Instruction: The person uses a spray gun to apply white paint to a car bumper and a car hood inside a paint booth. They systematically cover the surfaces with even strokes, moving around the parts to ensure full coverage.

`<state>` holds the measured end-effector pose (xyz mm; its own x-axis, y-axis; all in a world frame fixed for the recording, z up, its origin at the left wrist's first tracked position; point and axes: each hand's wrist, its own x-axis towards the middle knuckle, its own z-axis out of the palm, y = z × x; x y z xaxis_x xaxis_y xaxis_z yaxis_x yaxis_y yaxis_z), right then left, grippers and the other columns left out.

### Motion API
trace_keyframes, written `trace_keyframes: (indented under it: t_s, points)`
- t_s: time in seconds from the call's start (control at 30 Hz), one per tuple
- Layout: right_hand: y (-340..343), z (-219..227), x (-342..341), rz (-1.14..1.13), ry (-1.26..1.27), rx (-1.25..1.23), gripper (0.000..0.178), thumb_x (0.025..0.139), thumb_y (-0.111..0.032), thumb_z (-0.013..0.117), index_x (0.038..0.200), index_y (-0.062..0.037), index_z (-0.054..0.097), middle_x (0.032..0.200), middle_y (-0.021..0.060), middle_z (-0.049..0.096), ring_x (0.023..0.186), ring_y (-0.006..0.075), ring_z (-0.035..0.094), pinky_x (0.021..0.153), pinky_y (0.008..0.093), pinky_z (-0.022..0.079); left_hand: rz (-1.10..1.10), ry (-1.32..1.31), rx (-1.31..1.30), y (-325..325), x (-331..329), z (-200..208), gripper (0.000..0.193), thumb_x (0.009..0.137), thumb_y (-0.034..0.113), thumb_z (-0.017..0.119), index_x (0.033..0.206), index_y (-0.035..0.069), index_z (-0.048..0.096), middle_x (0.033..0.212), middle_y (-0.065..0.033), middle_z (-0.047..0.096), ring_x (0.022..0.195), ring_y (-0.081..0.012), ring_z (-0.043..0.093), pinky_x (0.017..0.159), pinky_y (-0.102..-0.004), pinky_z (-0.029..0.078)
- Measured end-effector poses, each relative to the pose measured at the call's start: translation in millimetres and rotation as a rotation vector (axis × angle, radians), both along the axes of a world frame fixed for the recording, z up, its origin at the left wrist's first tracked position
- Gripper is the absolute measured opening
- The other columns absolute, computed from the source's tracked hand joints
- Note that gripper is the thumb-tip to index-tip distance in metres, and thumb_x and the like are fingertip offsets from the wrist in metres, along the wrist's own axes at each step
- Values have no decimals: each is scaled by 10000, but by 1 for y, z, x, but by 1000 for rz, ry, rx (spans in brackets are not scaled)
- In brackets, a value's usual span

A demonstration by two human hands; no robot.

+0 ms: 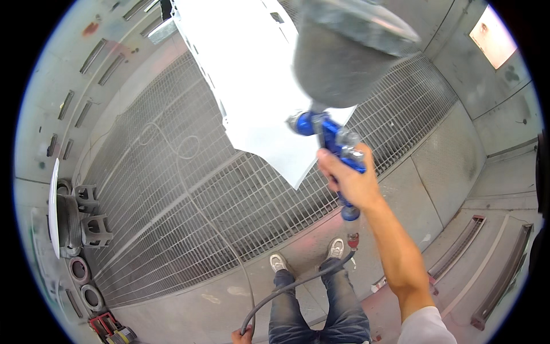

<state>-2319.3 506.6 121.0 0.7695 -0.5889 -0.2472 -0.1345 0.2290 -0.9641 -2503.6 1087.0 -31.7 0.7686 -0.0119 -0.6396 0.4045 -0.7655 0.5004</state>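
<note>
My right hand (358,182) is wrapped round the handle of a blue spray gun (331,133) in the middle of the head view. On top of the gun sits a large grey paint cup (344,63), slightly blurred. The gun's nozzle points left, over a white panel (252,74) with a pointed near corner. Its far end runs past the top edge of the view. A dark air hose (292,284) hangs from the gun's red coupling and curves down to the left. At the bottom edge my left hand (242,336), partly cut off, is closed on this hose.
Metal floor grating (172,229) lies beneath the panel, with a thin line trailing across it. At left are grey stools (96,230), tape-like rings (91,298) and a red item (109,328). Long rails (458,246) lie at lower right. Grey walls surround the space.
</note>
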Motion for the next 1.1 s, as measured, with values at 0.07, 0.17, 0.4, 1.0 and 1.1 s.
trace_keyframes:
  t_s: [0.07, 0.17, 0.4, 1.0, 1.1]
  points:
    - [-23, -4, -14, -115, -10, 16, 172, 877, -150, 640, 771, -37, 567, 608, 8, 531, 450, 60, 457, 382, 206, 355, -25, -62, -28, -5, -5, -10, 268, 835, 244, 568, 894, 3, 668, 641, -16, 518, 614, -131, 466, 548, -333, 389]
    - [-64, -10, -34, -190, -87, -35, 150, 887, -129, 613, 778, -42, 559, 625, 25, 528, 472, 67, 459, 383, 205, 369, -19, -58, -86, -30, 0, -12, 287, 823, 215, 558, 948, -12, 681, 643, -13, 527, 598, -130, 469, 544, -324, 400]
    - [-134, -54, -64, -426, 55, -181, 154, 888, -199, 618, 844, -57, 578, 647, -3, 527, 523, 62, 472, 415, 218, 375, 93, 44, -146, -93, 5, -3, 239, 844, 197, 554, 877, -1, 684, 609, 8, 505, 570, -107, 447, 510, -312, 373]
    - [116, -46, 32, 14, -185, -310, 573, 909, -115, 591, 1431, -33, 372, 787, 60, 608, 631, 76, 517, 579, 250, 444, 273, -23, 88, 70, 49, -26, 312, 876, 283, 567, 617, 121, 505, 567, 30, 418, 553, -98, 370, 506, -305, 284]
    - [134, -50, 39, 113, -133, -121, 529, 900, -135, 607, 1390, -24, 439, 793, 43, 619, 663, 71, 517, 618, 251, 446, 196, -12, 149, 75, 58, -17, 337, 877, 316, 566, 614, 118, 497, 569, 29, 417, 569, -101, 379, 525, -316, 296]
